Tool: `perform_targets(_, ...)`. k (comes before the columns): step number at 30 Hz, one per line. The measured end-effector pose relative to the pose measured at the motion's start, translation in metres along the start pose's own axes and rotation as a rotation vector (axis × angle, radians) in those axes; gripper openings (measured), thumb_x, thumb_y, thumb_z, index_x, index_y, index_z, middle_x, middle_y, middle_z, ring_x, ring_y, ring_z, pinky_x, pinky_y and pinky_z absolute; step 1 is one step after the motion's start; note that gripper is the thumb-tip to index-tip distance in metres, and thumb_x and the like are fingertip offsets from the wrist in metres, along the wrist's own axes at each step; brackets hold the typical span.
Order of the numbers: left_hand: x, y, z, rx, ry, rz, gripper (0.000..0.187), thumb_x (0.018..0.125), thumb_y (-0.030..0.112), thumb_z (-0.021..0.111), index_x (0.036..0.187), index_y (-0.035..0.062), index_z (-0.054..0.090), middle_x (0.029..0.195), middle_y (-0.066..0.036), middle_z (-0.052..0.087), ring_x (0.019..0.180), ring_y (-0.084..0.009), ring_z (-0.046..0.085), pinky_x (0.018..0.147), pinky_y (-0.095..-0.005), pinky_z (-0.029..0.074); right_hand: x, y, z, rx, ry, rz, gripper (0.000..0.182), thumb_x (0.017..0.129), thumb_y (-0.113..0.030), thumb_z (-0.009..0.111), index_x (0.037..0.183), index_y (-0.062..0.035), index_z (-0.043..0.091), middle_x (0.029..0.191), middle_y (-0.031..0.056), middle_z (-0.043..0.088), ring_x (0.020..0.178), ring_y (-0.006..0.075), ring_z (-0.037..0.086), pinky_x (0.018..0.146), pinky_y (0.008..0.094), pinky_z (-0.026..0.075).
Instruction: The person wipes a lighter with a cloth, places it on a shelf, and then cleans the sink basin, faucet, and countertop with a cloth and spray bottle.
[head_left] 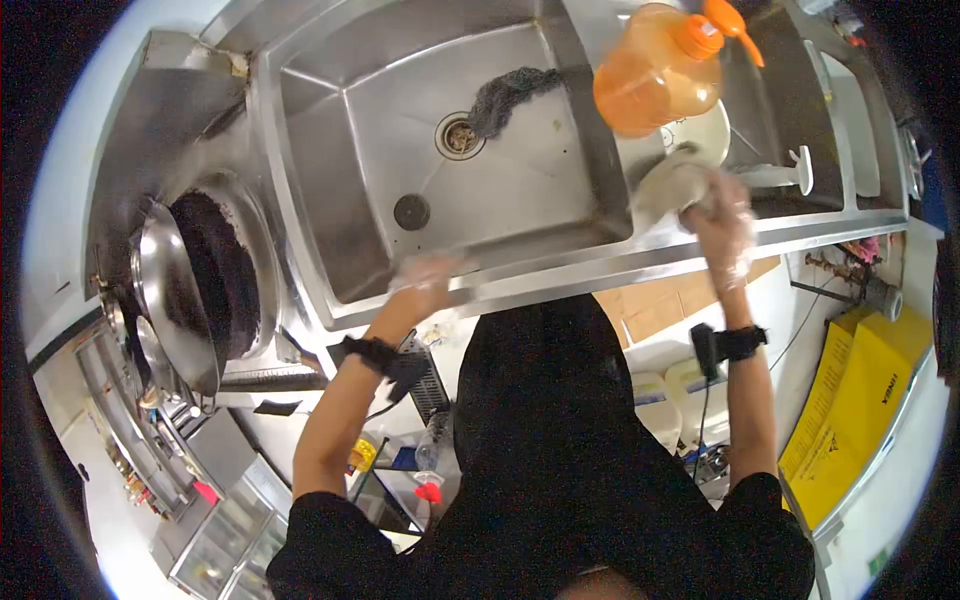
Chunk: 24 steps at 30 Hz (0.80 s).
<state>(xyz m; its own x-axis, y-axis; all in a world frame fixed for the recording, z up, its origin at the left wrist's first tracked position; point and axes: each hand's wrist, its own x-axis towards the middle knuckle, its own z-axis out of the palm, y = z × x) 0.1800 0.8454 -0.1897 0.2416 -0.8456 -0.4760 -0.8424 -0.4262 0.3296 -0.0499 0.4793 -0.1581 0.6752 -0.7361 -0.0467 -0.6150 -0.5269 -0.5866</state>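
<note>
My right hand point(722, 215), in a thin clear glove, grips a pale beige, rounded thing point(668, 190) over the front of the divider between the sink basins. Motion blurs it, so I cannot make out its kind. Close behind it is a white dish point(708, 132) with dark line markings. A large orange-tinted pump bottle point(640, 80) with an orange pump head stands just beyond. My left hand point(428, 282), also gloved, hovers near the front rim of the left basin point(375, 165). Its fingers are smeared by motion, and I see nothing in them.
A dark grey mesh scrubber point(510, 95) lies beside the drain point(460, 135), and a round black stopper point(411, 211) rests nearer me. A white-handled utensil point(803, 172) is in the right basin. To the left stand a blackened wok point(225, 270) and a shiny metal pan point(170, 290).
</note>
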Motion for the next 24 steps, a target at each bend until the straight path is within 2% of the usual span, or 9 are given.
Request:
perform_targets(2, 0.035, 0.015, 0.018, -0.114, -0.194, -0.074, 0.051, 0.087, 0.035, 0.055, 0.136, 0.0196, 0.048, 0.126, -0.015, 0.059, 0.109, -0.0379, 0.058, 0.096, -0.0435, 0.046, 0.031, 0.012, -0.017, -0.111, 0.107, 0.075, 0.047, 0.083, -0.029, 0.066, 0.127, -0.0174, 0.056, 0.114, 0.0179, 0.065, 0.104, 0.0365, 0.062, 0.086, 0.0424, 0.051)
perform_targets(6, 0.053, 0.04, -0.003, -0.501, -0.005, -0.088, 0.058, 0.089, 0.043, 0.058, 0.13, 0.0043, 0.051, 0.122, -0.02, 0.061, 0.111, -0.0386, 0.058, 0.098, -0.0439, 0.044, 0.044, -0.047, -0.045, -0.399, 0.198, 0.065, 0.042, 0.088, -0.037, 0.062, 0.123, -0.0143, 0.058, 0.115, 0.0171, 0.064, 0.101, 0.0378, 0.063, 0.086, 0.0437, 0.05)
perform_targets(7, 0.047, 0.043, -0.005, -0.702, 0.162, -0.177, 0.057, 0.09, 0.043, 0.057, 0.13, 0.0026, 0.05, 0.123, -0.019, 0.061, 0.11, -0.0361, 0.059, 0.097, -0.0428, 0.045, 0.038, -0.04, -0.041, -0.405, 0.177, -0.059, 0.036, 0.088, -0.034, 0.063, 0.118, -0.0125, 0.062, 0.115, 0.0148, 0.065, 0.101, 0.0351, 0.064, 0.086, 0.0411, 0.05)
perform_targets(11, 0.04, 0.035, -0.025, -1.699, 0.146, -0.224, 0.047, 0.093, 0.029, 0.06, 0.129, 0.0006, 0.049, 0.121, -0.011, 0.061, 0.106, -0.0212, 0.061, 0.092, -0.0342, 0.049, -0.009, -0.116, 0.022, 0.072, -0.206, -0.258, 0.031, 0.087, -0.025, 0.067, 0.113, -0.0078, 0.064, 0.111, 0.0107, 0.068, 0.095, 0.0265, 0.066, 0.085, 0.0349, 0.051)
perform_targets(15, 0.027, 0.033, -0.029, -2.276, 0.262, -0.189, 0.037, 0.093, 0.014, 0.06, 0.126, -0.0005, 0.051, 0.112, -0.007, 0.063, 0.102, -0.0165, 0.06, 0.09, -0.0317, 0.049, -0.028, -0.15, 0.105, 0.747, -0.745, 0.084, 0.055, 0.091, -0.035, 0.063, 0.132, -0.0003, 0.048, 0.131, 0.0116, 0.056, 0.112, 0.0241, 0.057, 0.096, 0.033, 0.045)
perform_targets(19, 0.019, 0.021, -0.005, -2.484, 0.227, -0.375, 0.032, 0.094, 0.018, 0.059, 0.12, -0.0016, 0.055, 0.105, -0.006, 0.064, 0.098, -0.0161, 0.062, 0.082, -0.0299, 0.052, -0.037, -0.189, 0.119, 1.112, -1.017, 0.515, 0.045, 0.097, -0.028, 0.054, 0.131, 0.0002, 0.048, 0.127, 0.0064, 0.057, 0.118, 0.0181, 0.05, 0.102, 0.0318, 0.039)
perform_targets(21, 0.012, 0.023, 0.004, -2.477, 0.305, -0.36, 0.034, 0.095, 0.021, 0.057, 0.118, -0.0033, 0.055, 0.11, -0.008, 0.061, 0.096, -0.0161, 0.062, 0.077, -0.0291, 0.053, -0.036, -0.198, 0.128, 1.155, -1.137, 0.735, 0.037, 0.097, -0.017, 0.054, 0.129, -0.0004, 0.05, 0.125, 0.0058, 0.058, 0.122, 0.016, 0.049, 0.104, 0.0304, 0.038)
perform_targets(22, 0.009, 0.021, 0.009, -1.807, 0.363, -0.248, 0.033, 0.095, 0.021, 0.058, 0.119, -0.0012, 0.055, 0.113, -0.01, 0.06, 0.095, -0.0163, 0.063, 0.077, -0.0292, 0.053, -0.041, -0.186, 0.143, 1.021, -1.042, 0.251, 0.038, 0.092, -0.009, 0.056, 0.13, -0.0024, 0.051, 0.125, 0.0097, 0.058, 0.12, 0.0207, 0.052, 0.102, 0.0318, 0.04)
perform_targets(24, 0.005, 0.02, 0.01, -1.149, 0.379, -0.167, 0.033, 0.095, 0.021, 0.058, 0.12, 0.001, 0.055, 0.116, -0.011, 0.058, 0.095, -0.0166, 0.063, 0.077, -0.0292, 0.053, -0.038, -0.167, 0.163, 0.861, -0.94, -0.213, 0.044, 0.087, -0.001, 0.059, 0.13, -0.0045, 0.052, 0.125, 0.0136, 0.059, 0.118, 0.0255, 0.055, 0.1, 0.0333, 0.042)
